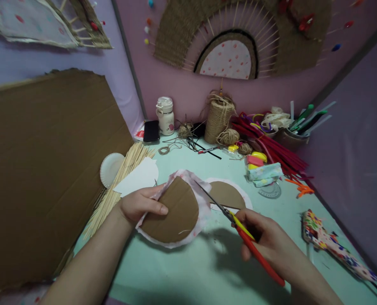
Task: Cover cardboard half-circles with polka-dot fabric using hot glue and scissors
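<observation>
From where I stand, a tall cardboard sheet [45, 169] leans at the far left, with a white paper plate [111, 169] and a spread of thin sticks [125, 178] beside it on the desk [169, 271]. A white paper piece [140, 176] lies across the sticks. Next comes the left hand [145, 205], closed in a pinch, thumb on top, on the left edge of a rounded cardboard piece [175, 212] backed with spotted cloth [204, 207]. That piece is held up over the desk, between the two hands. To its right, the right hand [264, 237] is curled round the red and yellow handles of the scissors [239, 226]; their blades point left and away, tips at the cloth's far right edge, though I can't tell whether they touch it. Just beyond the blades, a second cloth-edged cardboard piece [228, 195] lies on the desk. Farther right is a clear protractor [270, 190], then a floral-patterned object [334, 245] near the right edge.
</observation>
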Demonstrator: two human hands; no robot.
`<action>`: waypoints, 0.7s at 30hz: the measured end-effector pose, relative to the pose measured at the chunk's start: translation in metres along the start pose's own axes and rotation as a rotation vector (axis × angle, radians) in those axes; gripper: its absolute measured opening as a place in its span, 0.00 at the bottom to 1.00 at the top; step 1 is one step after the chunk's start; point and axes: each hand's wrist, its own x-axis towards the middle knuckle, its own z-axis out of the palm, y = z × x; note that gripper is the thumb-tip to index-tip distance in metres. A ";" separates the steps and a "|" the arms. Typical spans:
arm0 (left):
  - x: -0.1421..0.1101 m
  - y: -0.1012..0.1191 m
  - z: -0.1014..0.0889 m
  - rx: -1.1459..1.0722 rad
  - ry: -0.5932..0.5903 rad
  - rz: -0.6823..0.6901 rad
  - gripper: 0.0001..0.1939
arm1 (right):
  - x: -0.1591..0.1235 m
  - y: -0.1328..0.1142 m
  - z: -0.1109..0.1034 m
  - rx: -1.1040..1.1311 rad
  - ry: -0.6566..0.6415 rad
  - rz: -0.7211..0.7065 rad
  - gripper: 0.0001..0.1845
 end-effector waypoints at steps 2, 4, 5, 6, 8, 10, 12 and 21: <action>0.000 0.001 -0.002 0.002 -0.006 -0.010 0.25 | 0.001 0.001 0.001 0.014 -0.022 0.011 0.07; 0.000 0.000 -0.003 0.004 0.000 -0.014 0.27 | 0.001 0.001 0.001 0.004 -0.025 0.029 0.11; -0.001 -0.001 -0.004 0.007 0.009 -0.014 0.28 | 0.001 0.000 0.002 -0.008 -0.015 0.037 0.14; -0.001 -0.002 -0.004 0.011 0.019 -0.013 0.29 | 0.001 -0.001 0.002 -0.022 -0.003 0.042 0.17; -0.003 -0.005 -0.005 0.013 0.029 -0.011 0.30 | 0.002 -0.003 0.003 -0.045 0.011 0.047 0.21; -0.003 -0.007 -0.005 -0.002 0.006 -0.006 0.30 | 0.002 -0.005 0.004 -0.060 -0.004 0.060 0.22; -0.002 -0.009 -0.006 -0.021 -0.040 -0.008 0.29 | 0.001 -0.006 0.005 -0.083 -0.016 0.068 0.22; 0.002 -0.015 -0.009 -0.029 -0.156 -0.067 0.35 | 0.001 -0.004 0.005 -0.122 -0.024 0.039 0.23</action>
